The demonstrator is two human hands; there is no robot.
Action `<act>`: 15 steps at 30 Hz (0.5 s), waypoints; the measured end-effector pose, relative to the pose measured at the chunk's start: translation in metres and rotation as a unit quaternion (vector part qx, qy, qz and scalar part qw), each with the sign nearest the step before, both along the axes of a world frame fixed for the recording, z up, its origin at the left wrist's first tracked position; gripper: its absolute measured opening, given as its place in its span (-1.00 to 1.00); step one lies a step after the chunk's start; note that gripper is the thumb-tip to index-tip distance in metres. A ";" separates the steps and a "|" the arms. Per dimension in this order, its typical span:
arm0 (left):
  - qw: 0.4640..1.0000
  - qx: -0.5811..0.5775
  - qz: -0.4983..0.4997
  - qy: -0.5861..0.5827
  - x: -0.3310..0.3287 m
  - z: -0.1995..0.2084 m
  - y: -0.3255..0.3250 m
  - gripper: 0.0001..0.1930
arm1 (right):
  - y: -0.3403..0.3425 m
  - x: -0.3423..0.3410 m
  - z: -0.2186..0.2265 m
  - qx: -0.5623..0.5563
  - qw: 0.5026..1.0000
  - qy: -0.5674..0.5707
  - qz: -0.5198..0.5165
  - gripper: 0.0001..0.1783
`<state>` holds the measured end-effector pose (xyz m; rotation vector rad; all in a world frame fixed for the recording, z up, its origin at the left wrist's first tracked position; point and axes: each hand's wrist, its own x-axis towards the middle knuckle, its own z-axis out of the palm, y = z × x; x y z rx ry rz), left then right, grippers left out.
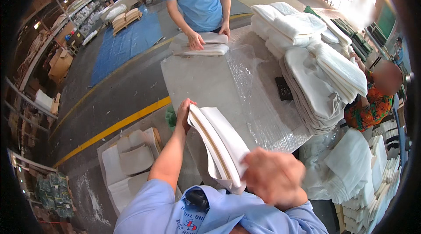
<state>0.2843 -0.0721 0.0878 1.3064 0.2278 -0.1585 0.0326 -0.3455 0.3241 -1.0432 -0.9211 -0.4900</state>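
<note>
A long white padded cushion [222, 126] stands on edge in front of me, with a tan strip running lengthwise between its white layers. My left hand [184, 114] grips its far left end, fingers behind the edge and partly hidden. Close to the near right end, my right hand [276, 178] is smeared by motion; its fingers and any contact with the cushion are unclear. Across the table [197, 80], a person in a blue shirt rests both hands on a similar light grey-white pad [206, 44].
Clear plastic film [263, 107] covers the table's right part. A black phone-like object [283, 88] lies beside tall stacks of white padded pieces [313, 80]. Another person in a patterned top [370, 107] is behind them. More pads [131, 155] lie low at left.
</note>
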 end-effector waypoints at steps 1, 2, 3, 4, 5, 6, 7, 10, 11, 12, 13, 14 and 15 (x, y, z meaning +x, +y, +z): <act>1.000 0.003 0.007 0.002 -0.002 -0.003 0.002 -0.62 | -0.005 -0.005 0.015 0.006 0.996 -0.086 0.035 -0.85; 1.000 -0.002 0.005 0.001 -0.001 -0.003 -0.006 -0.63 | -0.004 -0.010 0.029 0.023 0.992 -0.116 0.047 -0.85; 1.000 -0.006 0.004 0.000 0.000 -0.003 -0.012 -0.63 | -0.003 -0.016 0.040 0.012 0.991 -0.125 0.046 -0.84; 1.000 -0.001 0.012 0.010 0.002 -0.002 -0.016 -0.64 | -0.003 -0.020 0.048 0.003 0.989 -0.137 0.047 -0.81; 1.000 0.002 0.013 0.009 0.001 -0.001 -0.017 -0.64 | -0.003 -0.022 0.052 -0.006 0.988 -0.148 0.048 -0.78; 1.000 0.005 0.013 0.008 0.000 0.000 -0.017 -0.64 | -0.001 -0.026 0.051 0.005 0.989 -0.139 0.051 -0.88; 1.000 0.008 0.014 0.006 -0.001 0.001 -0.015 -0.64 | -0.003 -0.028 0.053 -0.006 0.989 -0.133 0.062 -0.90; 0.999 0.021 0.026 0.002 0.001 0.001 -0.018 -0.63 | -0.011 -0.034 0.057 -0.024 0.989 -0.118 0.083 -0.94; 0.999 0.028 0.032 0.002 0.001 0.001 -0.019 -0.63 | -0.014 -0.035 0.058 -0.020 0.989 -0.117 0.084 -0.95; 0.999 0.028 0.034 0.001 0.003 0.001 -0.019 -0.62 | -0.015 -0.037 0.059 -0.016 0.990 -0.116 0.083 -0.95; 0.999 0.028 0.035 0.004 0.004 -0.001 -0.019 -0.61 | -0.014 -0.038 0.057 -0.010 0.990 -0.122 0.070 -0.95; 0.999 0.029 0.030 0.005 0.006 -0.003 -0.021 -0.60 | -0.013 -0.043 0.055 -0.002 0.990 -0.129 0.051 -0.93; 0.999 0.032 0.005 0.017 0.009 -0.003 -0.019 -0.60 | -0.014 -0.048 0.052 0.004 0.990 -0.136 0.030 -0.91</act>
